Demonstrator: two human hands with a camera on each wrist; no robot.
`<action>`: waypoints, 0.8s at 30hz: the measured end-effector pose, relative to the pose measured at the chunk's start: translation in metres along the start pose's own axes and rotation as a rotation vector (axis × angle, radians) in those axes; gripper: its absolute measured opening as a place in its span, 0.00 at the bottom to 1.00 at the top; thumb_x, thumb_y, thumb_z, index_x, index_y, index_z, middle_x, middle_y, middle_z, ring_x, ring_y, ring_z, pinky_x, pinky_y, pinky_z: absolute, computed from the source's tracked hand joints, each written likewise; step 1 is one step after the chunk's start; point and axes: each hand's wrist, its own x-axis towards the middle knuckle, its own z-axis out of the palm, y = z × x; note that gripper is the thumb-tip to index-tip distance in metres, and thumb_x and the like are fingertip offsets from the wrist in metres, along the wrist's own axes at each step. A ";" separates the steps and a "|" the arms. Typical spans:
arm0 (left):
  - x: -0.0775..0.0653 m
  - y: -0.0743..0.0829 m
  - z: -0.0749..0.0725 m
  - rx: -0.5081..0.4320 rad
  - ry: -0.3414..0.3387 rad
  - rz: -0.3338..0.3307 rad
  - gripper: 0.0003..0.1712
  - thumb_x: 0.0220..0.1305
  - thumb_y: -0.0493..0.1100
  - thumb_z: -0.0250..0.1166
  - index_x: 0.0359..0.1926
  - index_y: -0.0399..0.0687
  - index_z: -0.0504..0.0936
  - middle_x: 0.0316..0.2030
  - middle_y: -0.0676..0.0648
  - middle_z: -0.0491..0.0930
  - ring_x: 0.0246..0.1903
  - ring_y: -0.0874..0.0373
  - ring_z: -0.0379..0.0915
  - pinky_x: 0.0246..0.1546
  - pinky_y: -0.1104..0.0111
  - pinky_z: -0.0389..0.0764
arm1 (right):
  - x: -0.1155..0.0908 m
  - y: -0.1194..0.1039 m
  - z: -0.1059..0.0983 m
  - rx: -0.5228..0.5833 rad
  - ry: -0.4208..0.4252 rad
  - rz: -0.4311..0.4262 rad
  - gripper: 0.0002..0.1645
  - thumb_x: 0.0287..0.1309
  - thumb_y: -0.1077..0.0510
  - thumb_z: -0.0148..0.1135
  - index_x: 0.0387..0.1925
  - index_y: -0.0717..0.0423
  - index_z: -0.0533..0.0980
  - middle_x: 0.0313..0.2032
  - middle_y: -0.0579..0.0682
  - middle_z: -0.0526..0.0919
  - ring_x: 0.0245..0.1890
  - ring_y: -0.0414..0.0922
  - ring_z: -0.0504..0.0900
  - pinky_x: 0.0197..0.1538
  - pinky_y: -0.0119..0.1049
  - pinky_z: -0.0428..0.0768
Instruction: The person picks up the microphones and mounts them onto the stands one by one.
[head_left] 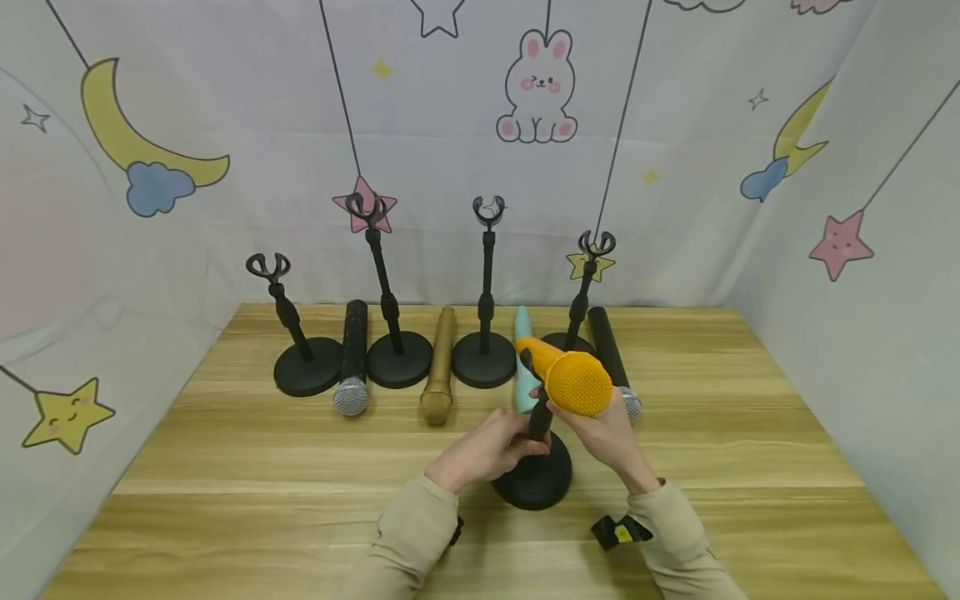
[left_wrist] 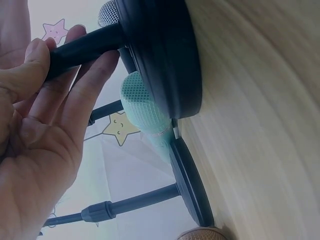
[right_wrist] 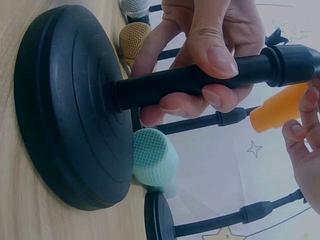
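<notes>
An orange microphone (head_left: 577, 379) sits tilted in the clip of a short black microphone stand (head_left: 534, 479), its mesh head towards me. My left hand (head_left: 491, 450) grips the stand's pole above the round base; in the right wrist view, the thumb and fingers of this left hand (right_wrist: 210, 55) wrap the pole. Higher up, my right hand (head_left: 603, 429) curls around the stand's neck just under the microphone, partly hidden by its head. In the right wrist view, the right fingers (right_wrist: 310, 107) show at the edge by the pole's upper end. A mint-green microphone (head_left: 524, 367) lies behind the stand.
Along the back stand several black stands with open clips, including a short one (head_left: 303, 367) and a taller one (head_left: 483, 358). Between them lie a black microphone (head_left: 354, 354), a gold microphone (head_left: 442, 367) and another black microphone (head_left: 611, 346). Printed cloth borders the wooden table (head_left: 262, 500).
</notes>
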 end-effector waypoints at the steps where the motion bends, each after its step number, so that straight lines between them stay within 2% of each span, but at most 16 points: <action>1: 0.000 0.000 0.000 -0.002 0.000 0.000 0.06 0.70 0.40 0.64 0.41 0.43 0.84 0.35 0.48 0.88 0.36 0.63 0.81 0.43 0.77 0.79 | 0.000 0.000 0.000 0.010 0.001 0.000 0.16 0.56 0.77 0.64 0.47 0.70 0.76 0.39 0.48 0.91 0.43 0.30 0.85 0.50 0.26 0.80; 3: 0.000 0.000 0.000 0.000 0.001 0.002 0.05 0.70 0.40 0.64 0.41 0.43 0.84 0.35 0.48 0.88 0.36 0.63 0.80 0.42 0.77 0.79 | 0.000 0.001 0.001 0.030 0.001 0.000 0.16 0.57 0.76 0.64 0.47 0.66 0.78 0.39 0.39 0.90 0.43 0.32 0.86 0.50 0.26 0.80; 6: 0.000 0.000 0.000 0.000 0.001 0.005 0.05 0.70 0.40 0.64 0.40 0.43 0.84 0.35 0.48 0.88 0.35 0.63 0.80 0.42 0.77 0.79 | -0.001 0.002 0.002 0.049 0.004 0.013 0.16 0.58 0.75 0.64 0.48 0.63 0.78 0.40 0.33 0.88 0.43 0.33 0.86 0.49 0.26 0.80; 9: -0.001 -0.001 0.001 0.001 0.000 0.006 0.06 0.70 0.41 0.64 0.40 0.43 0.84 0.35 0.48 0.88 0.35 0.63 0.80 0.42 0.77 0.79 | -0.001 0.002 0.002 0.062 0.008 0.015 0.18 0.58 0.75 0.64 0.48 0.59 0.78 0.40 0.34 0.89 0.43 0.34 0.85 0.49 0.26 0.80; 13: 0.000 -0.001 0.001 -0.004 -0.002 0.006 0.06 0.70 0.41 0.64 0.41 0.43 0.84 0.35 0.48 0.88 0.35 0.63 0.80 0.42 0.77 0.79 | 0.000 0.003 0.002 0.144 -0.009 -0.003 0.25 0.59 0.75 0.63 0.50 0.46 0.77 0.40 0.37 0.89 0.43 0.36 0.86 0.50 0.27 0.80; 18: 0.000 -0.002 0.000 -0.015 -0.003 0.001 0.06 0.70 0.40 0.64 0.41 0.42 0.84 0.35 0.48 0.88 0.35 0.63 0.79 0.42 0.77 0.79 | 0.004 0.003 0.003 0.263 -0.046 -0.035 0.25 0.62 0.76 0.59 0.53 0.47 0.75 0.41 0.40 0.88 0.43 0.36 0.87 0.52 0.29 0.82; 24: -0.001 -0.001 0.000 -0.016 -0.006 -0.001 0.06 0.70 0.40 0.64 0.41 0.42 0.84 0.35 0.48 0.88 0.35 0.63 0.79 0.43 0.76 0.79 | 0.004 0.000 0.005 0.219 -0.005 -0.017 0.24 0.60 0.76 0.60 0.49 0.46 0.77 0.40 0.37 0.88 0.43 0.35 0.85 0.50 0.28 0.81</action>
